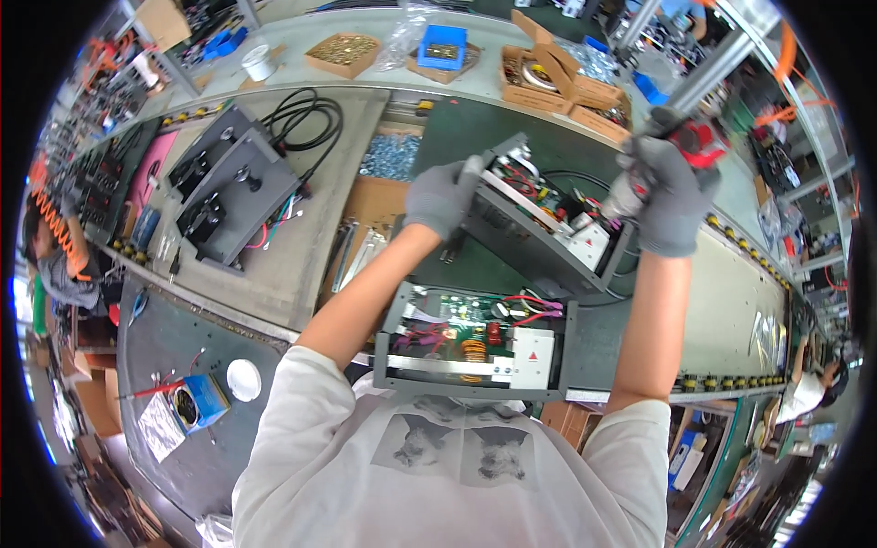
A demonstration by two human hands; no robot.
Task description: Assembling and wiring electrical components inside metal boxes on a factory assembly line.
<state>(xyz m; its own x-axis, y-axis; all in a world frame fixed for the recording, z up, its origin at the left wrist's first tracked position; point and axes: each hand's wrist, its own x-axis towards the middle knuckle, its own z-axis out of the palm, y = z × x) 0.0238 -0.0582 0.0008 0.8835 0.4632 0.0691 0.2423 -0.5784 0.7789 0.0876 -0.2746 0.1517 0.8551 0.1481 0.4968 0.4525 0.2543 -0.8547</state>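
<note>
A dark grey metal casing with a circuit board and wires inside stands tilted on the bench ahead of me. My left hand, in a grey glove, grips its upper left corner. In my gloved right hand is a red and grey power screwdriver, held over the right end of the casing. Its tip is hard to make out near the white bracket. Closer to my body lies a second open casing with a green board, a copper coil and red wires; neither hand touches it.
At the left sit grey panels with a coiled black cable. Bolts fill a tray beside my left wrist. Parts boxes and a blue bin line the back. A blue box stands lower left. Other people work at both sides.
</note>
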